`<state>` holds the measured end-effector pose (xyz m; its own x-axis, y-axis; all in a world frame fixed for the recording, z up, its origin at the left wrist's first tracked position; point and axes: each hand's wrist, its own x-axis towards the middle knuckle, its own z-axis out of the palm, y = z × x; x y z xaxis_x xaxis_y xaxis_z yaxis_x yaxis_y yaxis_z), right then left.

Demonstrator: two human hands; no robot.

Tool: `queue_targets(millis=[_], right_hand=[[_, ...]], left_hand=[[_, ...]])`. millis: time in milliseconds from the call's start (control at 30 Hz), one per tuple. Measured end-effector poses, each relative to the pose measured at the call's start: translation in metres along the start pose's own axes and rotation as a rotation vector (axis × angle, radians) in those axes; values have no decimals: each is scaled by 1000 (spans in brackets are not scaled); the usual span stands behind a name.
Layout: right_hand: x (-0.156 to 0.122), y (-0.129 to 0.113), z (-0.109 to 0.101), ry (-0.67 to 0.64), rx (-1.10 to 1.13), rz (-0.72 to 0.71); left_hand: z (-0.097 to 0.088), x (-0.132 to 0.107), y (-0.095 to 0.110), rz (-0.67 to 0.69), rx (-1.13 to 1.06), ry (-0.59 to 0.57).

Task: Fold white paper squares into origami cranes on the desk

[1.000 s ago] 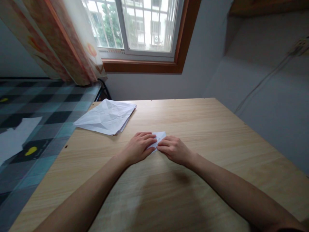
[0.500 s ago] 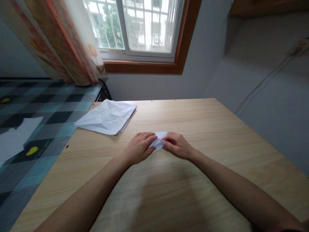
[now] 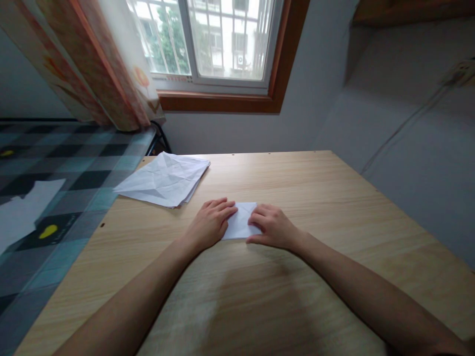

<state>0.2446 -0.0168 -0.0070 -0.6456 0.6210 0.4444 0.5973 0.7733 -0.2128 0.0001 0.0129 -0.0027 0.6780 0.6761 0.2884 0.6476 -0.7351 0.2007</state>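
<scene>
A small folded piece of white paper (image 3: 240, 225) lies on the wooden table, with faint creases near its top edge. My left hand (image 3: 211, 222) rests on the paper's left side, fingers stretched out and lying flat. On the right side, the fingertips of my right hand (image 3: 272, 225) touch the paper. Its fingers are bent, and the thumb is apart from them by the lower edge. Part of the paper's right side is hidden under that hand.
Creased white sheets (image 3: 166, 178) are stacked at the table's far left corner. Left of the wooden table (image 3: 315, 198) is a bed with a checked cover (image 3: 85, 180), bearing more white paper (image 3: 25, 212). A window (image 3: 226, 44) and curtain (image 3: 96, 64) are behind.
The paper now lies flatter and shows more of its surface. My hands have spread apart a little, and the right thumb has moved down from its pinch on the paper.
</scene>
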Motion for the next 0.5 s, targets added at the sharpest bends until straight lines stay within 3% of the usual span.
queue_targets(millis=[200, 367, 500], right_hand=[[-1, 14, -7, -10, -113, -94], [-5, 24, -5, 36, -223, 53], [-6, 23, 1, 120, -155, 93]], left_hand=[[-5, 1, 6, -6, 33, 51], [-13, 1, 11, -4, 35, 41], [-14, 0, 13, 5, 75, 55]])
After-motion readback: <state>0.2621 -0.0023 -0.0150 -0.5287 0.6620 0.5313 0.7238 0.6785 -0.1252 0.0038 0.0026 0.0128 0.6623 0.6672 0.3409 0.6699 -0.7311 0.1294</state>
